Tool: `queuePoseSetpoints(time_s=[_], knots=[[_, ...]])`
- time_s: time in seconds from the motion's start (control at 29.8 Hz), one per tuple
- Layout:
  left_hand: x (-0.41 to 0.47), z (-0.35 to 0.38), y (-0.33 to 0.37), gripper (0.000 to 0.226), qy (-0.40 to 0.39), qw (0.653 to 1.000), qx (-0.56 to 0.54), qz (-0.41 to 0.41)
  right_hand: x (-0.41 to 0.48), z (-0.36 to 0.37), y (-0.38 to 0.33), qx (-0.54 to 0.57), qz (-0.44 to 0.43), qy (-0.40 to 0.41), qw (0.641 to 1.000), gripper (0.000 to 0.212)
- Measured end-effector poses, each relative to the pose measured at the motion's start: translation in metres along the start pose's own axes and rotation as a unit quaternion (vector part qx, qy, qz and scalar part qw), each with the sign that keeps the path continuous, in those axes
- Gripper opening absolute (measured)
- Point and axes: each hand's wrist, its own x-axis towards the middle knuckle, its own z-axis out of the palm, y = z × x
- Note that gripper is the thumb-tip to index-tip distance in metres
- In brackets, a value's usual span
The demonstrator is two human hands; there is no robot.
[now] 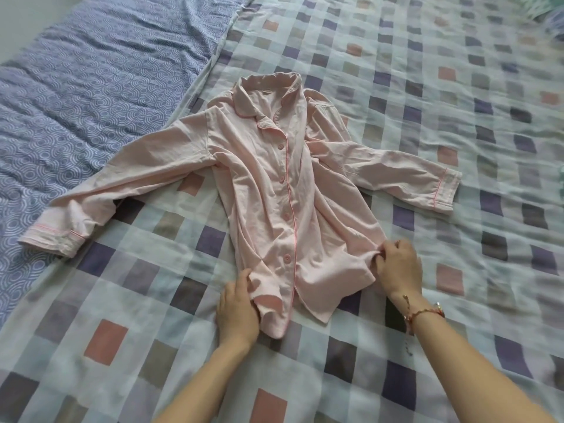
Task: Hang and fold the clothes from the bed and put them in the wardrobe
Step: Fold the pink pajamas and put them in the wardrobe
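Shirt: pale pink buttoned pyjama top [268, 184] lies face up in the middle of the bed, collar on the far side and hem nearest the person, its body bunched narrow and creased.
Left hand: the left hand [236, 303] has its fingers curled round the hem's near-left corner, gripping a fold of cloth.
Right hand: the right hand [396, 267] pinches the hem's right edge.
Sleeves: spread to both sides; the left cuff [52, 236] lies on the blue sheet, the right cuff [442, 190] on the checked cover.
Checked cover: wrinkled squares of grey, purple and pink [427, 87] under the shirt.
Blue sheet: swirl-patterned [76, 87], along the left, meeting the cover's edge.
Bracelet: red, beaded [424, 312], on the right wrist.
Top right corner: something green, too blurred to tell.
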Motion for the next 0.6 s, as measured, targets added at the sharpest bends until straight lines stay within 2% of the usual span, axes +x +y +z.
queuePoseSetpoints(time_s=[0.13,0.3,0.37,0.4,0.47,0.5,0.54,0.6], knots=[[0.002,-0.014,0.003,0.039,0.025,0.993,-0.113,-0.018,0.009,-0.015,-0.001,0.141,0.082,0.004,0.987,0.020],[-0.015,-0.059,-0.029,0.029,0.118,0.981,-0.149,-0.027,-0.021,-0.047,0.016,0.226,0.166,0.029,0.960,0.016],[-0.025,-0.068,-0.050,0.028,0.092,0.987,-0.124,-0.054,-0.039,-0.053,0.023,0.200,0.164,0.015,0.966,0.015],[-0.029,-0.068,-0.058,0.031,0.053,0.989,-0.102,-0.089,-0.048,-0.051,0.027,0.170,0.161,-0.005,0.972,0.015],[-0.034,-0.067,-0.066,0.033,-0.013,0.985,-0.062,-0.163,-0.062,-0.042,0.029,0.080,0.149,-0.102,0.980,0.012],[-0.035,-0.067,-0.066,0.030,-0.007,0.982,-0.053,-0.183,-0.068,-0.038,0.027,0.035,0.136,-0.149,0.979,0.011],[-0.034,-0.066,-0.061,0.029,0.026,0.979,-0.049,-0.194,-0.073,-0.034,0.024,0.005,0.120,-0.162,0.979,0.012],[-0.025,-0.066,-0.041,0.032,0.113,0.978,-0.065,-0.164,-0.074,-0.028,0.010,0.008,0.086,-0.108,0.990,0.022]])
